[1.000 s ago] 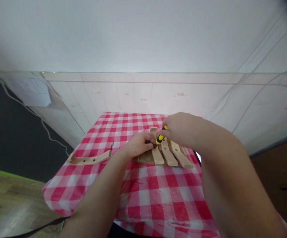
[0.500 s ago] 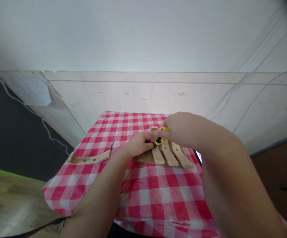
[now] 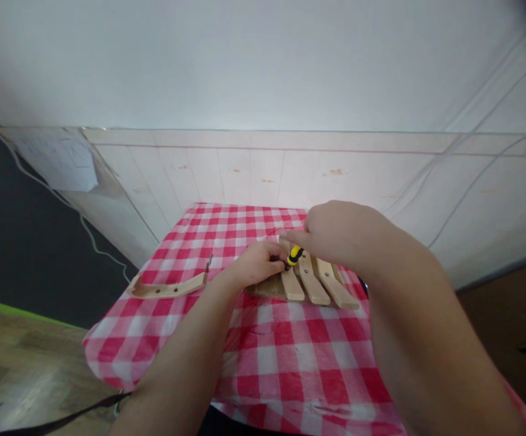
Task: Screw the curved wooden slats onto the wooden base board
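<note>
A set of pale wooden slats joined side by side lies on a red-and-white checked tablecloth. My right hand is closed round a yellow-and-black screwdriver, whose tip points down at the left slat. My left hand rests closed at the left edge of the slats, its fingertips pinched right by the screwdriver's tip. What the fingertips pinch is too small to make out.
A curved wooden piece with holes lies on the cloth to the left, a small dark screw beside its right end. A white panelled wall rises behind the table. A dark strap hangs at lower left.
My right hand has turned a little on the screwdriver, so less of the yellow handle shows. The view has shifted slightly. The left hand has stayed put.
</note>
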Available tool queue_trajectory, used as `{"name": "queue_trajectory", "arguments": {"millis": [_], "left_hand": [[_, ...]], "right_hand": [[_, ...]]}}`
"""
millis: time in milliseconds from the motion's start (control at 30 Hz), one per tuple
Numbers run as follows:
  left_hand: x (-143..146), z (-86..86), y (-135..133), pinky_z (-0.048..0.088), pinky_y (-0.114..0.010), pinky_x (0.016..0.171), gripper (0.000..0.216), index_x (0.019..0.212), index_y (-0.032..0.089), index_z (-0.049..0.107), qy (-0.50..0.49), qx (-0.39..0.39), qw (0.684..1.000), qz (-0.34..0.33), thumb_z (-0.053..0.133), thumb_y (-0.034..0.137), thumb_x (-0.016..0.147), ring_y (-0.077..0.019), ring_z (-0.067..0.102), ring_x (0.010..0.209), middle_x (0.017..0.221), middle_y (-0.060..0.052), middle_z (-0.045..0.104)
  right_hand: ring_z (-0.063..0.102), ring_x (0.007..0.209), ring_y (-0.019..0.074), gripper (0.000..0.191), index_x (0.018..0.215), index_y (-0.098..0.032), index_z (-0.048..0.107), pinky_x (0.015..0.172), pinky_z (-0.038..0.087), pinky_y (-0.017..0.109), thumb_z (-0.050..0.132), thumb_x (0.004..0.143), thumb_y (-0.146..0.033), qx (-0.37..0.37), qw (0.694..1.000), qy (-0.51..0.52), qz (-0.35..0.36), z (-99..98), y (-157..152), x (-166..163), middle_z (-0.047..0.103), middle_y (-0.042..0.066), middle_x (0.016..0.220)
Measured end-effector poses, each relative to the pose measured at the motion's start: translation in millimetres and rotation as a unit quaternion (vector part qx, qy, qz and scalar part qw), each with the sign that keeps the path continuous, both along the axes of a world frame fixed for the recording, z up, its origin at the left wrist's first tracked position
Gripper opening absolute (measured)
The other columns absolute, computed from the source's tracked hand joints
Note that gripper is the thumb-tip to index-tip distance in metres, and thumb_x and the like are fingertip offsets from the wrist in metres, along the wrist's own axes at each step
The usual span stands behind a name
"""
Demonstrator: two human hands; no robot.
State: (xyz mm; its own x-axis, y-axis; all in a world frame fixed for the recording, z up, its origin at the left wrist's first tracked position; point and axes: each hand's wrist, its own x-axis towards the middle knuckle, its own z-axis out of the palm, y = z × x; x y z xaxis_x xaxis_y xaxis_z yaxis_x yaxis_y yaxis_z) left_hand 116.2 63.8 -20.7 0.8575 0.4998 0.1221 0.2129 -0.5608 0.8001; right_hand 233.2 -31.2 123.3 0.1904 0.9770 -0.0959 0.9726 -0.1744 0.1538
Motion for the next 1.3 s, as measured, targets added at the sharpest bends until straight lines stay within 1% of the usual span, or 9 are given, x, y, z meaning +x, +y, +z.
{"name": "queue_trajectory", "arguments": {"millis": [133, 300, 500, 700, 767, 867, 1033, 1167, 1300], "left_hand": [[0, 1.8, 1, 0.049, -0.022, 0.078, 0.018, 0.079, 0.016, 0.071, 0.000, 0.007, 1.000, -0.004, 0.054, 0.010, 0.075, -0.0131, 0.064, 0.083, 0.092, -0.001, 0.072], [0, 5.8, -3, 0.049, -0.023, 0.081, 0.024, 0.077, 0.017, 0.071, -0.017, -0.015, 1.000, 0.002, 0.049, 0.006, 0.072, -0.0134, 0.064, 0.085, 0.089, -0.001, 0.072], [-5, 22.1, -11, 0.049, -0.026, 0.078, 0.018, 0.069, 0.015, 0.067, -0.210, -0.088, 0.957, 0.181, 0.049, 0.012, 0.072, -0.0139, 0.062, 0.078, 0.077, -0.002, 0.069], [-4, 23.3, -12, 0.049, -0.029, 0.079, 0.020, 0.078, 0.016, 0.069, -0.218, -0.048, 0.954, 0.201, 0.051, 0.013, 0.071, -0.0152, 0.062, 0.083, 0.084, -0.002, 0.070], [-2, 21.2, -13, 0.048, -0.030, 0.081, 0.020, 0.081, 0.017, 0.070, -0.205, -0.022, 0.957, 0.204, 0.053, 0.013, 0.072, -0.0163, 0.062, 0.087, 0.088, -0.003, 0.070], [-1, 23.2, -14, 0.049, -0.029, 0.078, 0.018, 0.087, 0.016, 0.070, -0.245, -0.081, 0.940, 0.223, 0.056, 0.017, 0.074, -0.0163, 0.062, 0.086, 0.092, -0.005, 0.070], [-6, 34.0, -18, 0.049, -0.027, 0.076, 0.044, 0.117, 0.019, 0.063, -0.302, -0.150, 0.926, 0.172, 0.069, 0.028, 0.074, -0.0158, 0.061, 0.091, 0.115, -0.008, 0.066], [-5, 34.9, -23, 0.048, -0.028, 0.076, 0.032, 0.099, 0.013, 0.072, -0.231, -0.162, 0.948, 0.149, 0.065, 0.038, 0.080, -0.0160, 0.062, 0.082, 0.093, -0.008, 0.071], [-3, 31.1, -26, 0.044, -0.025, 0.064, 0.034, 0.084, 0.013, 0.073, -0.184, -0.051, 0.964, 0.187, 0.055, 0.042, 0.086, -0.0140, 0.059, 0.070, 0.075, -0.004, 0.069]], "right_hand": [[0.064, 0.073, 0.0246, 0.051, 0.094, -0.015, 0.073, 0.063, 0.044, 0.032, 0.041, 0.086, -0.053, 0.011, 1.000, 0.004, 0.014, -2.1, -3, 17, 0.070, 0.015, 0.080], [0.060, 0.065, 0.0208, 0.047, 0.084, -0.018, 0.072, 0.058, 0.040, 0.031, 0.038, 0.090, -0.049, 0.090, 0.996, -0.002, -0.009, 19.8, -28, 37, 0.069, 0.011, 0.074], [0.058, 0.061, 0.0199, 0.035, 0.075, -0.020, 0.069, 0.058, 0.038, 0.033, 0.043, 0.090, -0.039, 0.149, 0.987, 0.011, -0.057, 37.1, -47, 47, 0.067, 0.010, 0.071], [0.055, 0.060, 0.0190, 0.031, 0.091, -0.020, 0.067, 0.054, 0.035, 0.031, 0.043, 0.089, -0.038, 0.329, 0.941, 0.076, 0.004, 33.3, -48, 45, 0.067, 0.008, 0.073], [0.057, 0.060, 0.0181, 0.026, 0.092, -0.020, 0.069, 0.054, 0.037, 0.030, 0.049, 0.086, -0.037, 0.331, 0.936, 0.114, 0.041, 31.7, -47, 45, 0.068, 0.006, 0.074], [0.059, 0.061, 0.0167, 0.024, 0.087, -0.020, 0.071, 0.055, 0.038, 0.029, 0.053, 0.083, -0.035, 0.291, 0.941, 0.141, 0.101, 29.2, -44, 44, 0.071, 0.004, 0.076], [0.062, 0.063, 0.0157, 0.026, 0.093, -0.020, 0.073, 0.056, 0.042, 0.027, 0.053, 0.083, -0.033, 0.281, 0.934, 0.163, 0.151, 25.0, -39, 41, 0.072, 0.003, 0.077], [0.064, 0.068, 0.0156, 0.027, 0.099, -0.022, 0.072, 0.063, 0.046, 0.026, 0.052, 0.084, -0.032, 0.299, 0.917, 0.191, 0.185, 20.9, -33, 33, 0.073, 0.003, 0.082], [0.065, 0.074, 0.0169, 0.028, 0.102, -0.021, 0.070, 0.064, 0.045, 0.027, 0.052, 0.085, -0.031, 0.305, 0.914, 0.206, 0.172, 17.1, -28, 25, 0.073, 0.004, 0.091]]}}
